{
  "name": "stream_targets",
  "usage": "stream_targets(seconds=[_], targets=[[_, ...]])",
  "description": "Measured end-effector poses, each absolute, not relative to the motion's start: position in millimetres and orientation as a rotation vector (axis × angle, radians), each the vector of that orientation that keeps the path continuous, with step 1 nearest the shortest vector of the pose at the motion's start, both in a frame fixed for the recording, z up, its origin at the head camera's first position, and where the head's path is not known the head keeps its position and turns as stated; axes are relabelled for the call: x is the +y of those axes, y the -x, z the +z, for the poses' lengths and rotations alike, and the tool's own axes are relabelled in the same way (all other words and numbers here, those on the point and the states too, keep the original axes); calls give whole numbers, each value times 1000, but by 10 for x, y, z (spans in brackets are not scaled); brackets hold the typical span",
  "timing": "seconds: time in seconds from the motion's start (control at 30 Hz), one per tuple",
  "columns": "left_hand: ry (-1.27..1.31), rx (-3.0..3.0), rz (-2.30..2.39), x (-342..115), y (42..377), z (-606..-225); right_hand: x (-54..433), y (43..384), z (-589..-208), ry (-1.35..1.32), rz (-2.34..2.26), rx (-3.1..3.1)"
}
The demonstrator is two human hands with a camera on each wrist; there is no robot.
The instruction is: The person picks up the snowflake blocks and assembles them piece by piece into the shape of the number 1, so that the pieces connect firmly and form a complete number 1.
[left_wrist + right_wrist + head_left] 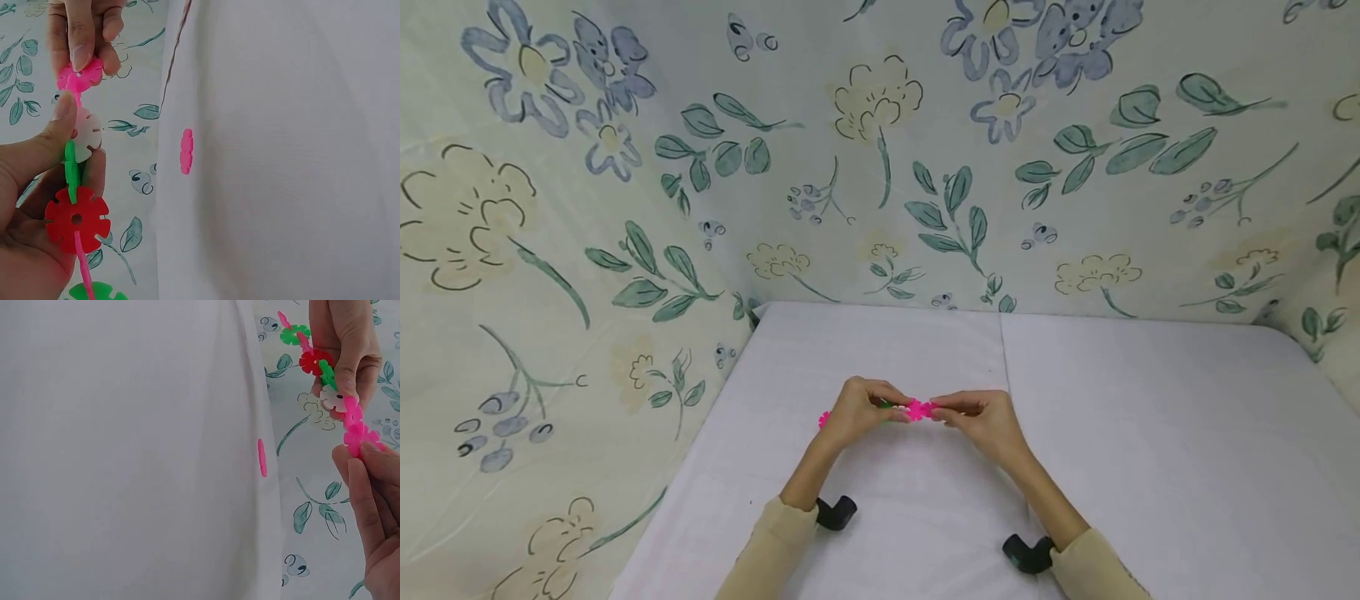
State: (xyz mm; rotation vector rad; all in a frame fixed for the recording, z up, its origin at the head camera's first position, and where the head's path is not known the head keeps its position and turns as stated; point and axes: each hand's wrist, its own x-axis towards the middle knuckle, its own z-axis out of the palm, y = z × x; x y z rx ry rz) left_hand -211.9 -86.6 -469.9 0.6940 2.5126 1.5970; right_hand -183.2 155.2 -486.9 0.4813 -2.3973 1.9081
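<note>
Both hands work on a chain of slotted flower-shaped plastic discs, held above the white table. My left hand (pixel 859 410) pinches it around a white disc (pixel 90 128) and the pink disc beside that. At the chain's end, my right hand (pixel 988 421) grips another pink disc (pixel 357 436) between thumb and fingers. Past the white disc, the left wrist view has a green disc (pixel 70 164), a red disc (pixel 60 219), a pink one edge-on and another green one in line. The chain's far pink end (pixel 824 419) shows beyond the left wrist in the head view.
A separate pink piece (pixel 187 151) appears against the white cloth in both wrist views. The white-covered table (pixel 1150 433) has a seam down it. Floral fabric (pixel 880 183) hangs behind and at the sides. Black curved pieces (pixel 841 512) sit at both wrists.
</note>
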Motion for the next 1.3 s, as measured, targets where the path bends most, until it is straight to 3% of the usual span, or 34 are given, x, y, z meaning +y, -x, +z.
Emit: stream_targets(seconds=[0.47, 0.93, 1.3], targets=[[-717, 2481, 1495, -950, 2113, -4695, 1480, 1880, -4944, -548, 1986, -2332], [-833, 2617, 1503, -850, 2043, -4757, 1339, 1923, -4904, -130, 2411, -2402], [-649, 2700, 1501, -1032, 2096, -4795, 1418, 2014, -4992, -16, 2413, -2385]])
